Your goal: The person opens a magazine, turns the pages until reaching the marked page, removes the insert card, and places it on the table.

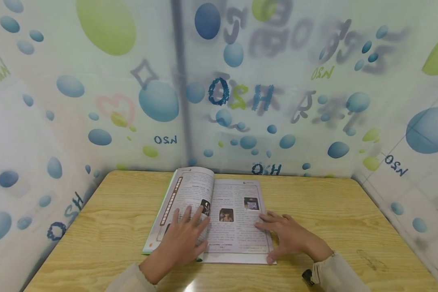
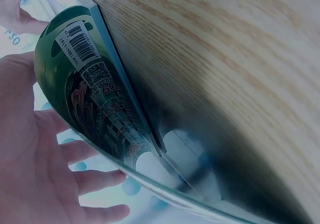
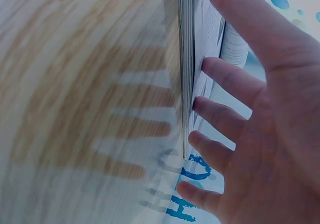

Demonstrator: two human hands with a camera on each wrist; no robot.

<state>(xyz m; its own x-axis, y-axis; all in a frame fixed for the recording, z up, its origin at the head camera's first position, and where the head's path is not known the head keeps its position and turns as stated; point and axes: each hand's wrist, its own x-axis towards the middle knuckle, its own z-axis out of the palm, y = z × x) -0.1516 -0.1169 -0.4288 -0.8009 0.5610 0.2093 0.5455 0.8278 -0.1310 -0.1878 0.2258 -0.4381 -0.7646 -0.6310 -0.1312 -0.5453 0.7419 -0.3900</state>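
Note:
A magazine (image 1: 237,235) lies spread on the table, its pages full of small print with a few photos. My left hand (image 1: 184,239) rests with spread fingers on the left page, which bows upward near the spine. In the left wrist view, the green back cover (image 2: 55,59) curves up off the table beside my left hand (image 2: 45,159), showing a barcode label (image 2: 82,41). My right hand (image 1: 292,237) lies along the right page's outer edge, thumb at the lower corner. The right wrist view has the fingertips of that hand (image 3: 270,129) against the page edges (image 3: 187,59).
The wooden table (image 1: 314,198) meets a pale wall panel (image 1: 299,142) with blue and green bubble prints behind it, and more panels flank both sides. A small black object (image 1: 307,277) shows at the right sleeve cuff (image 1: 328,271).

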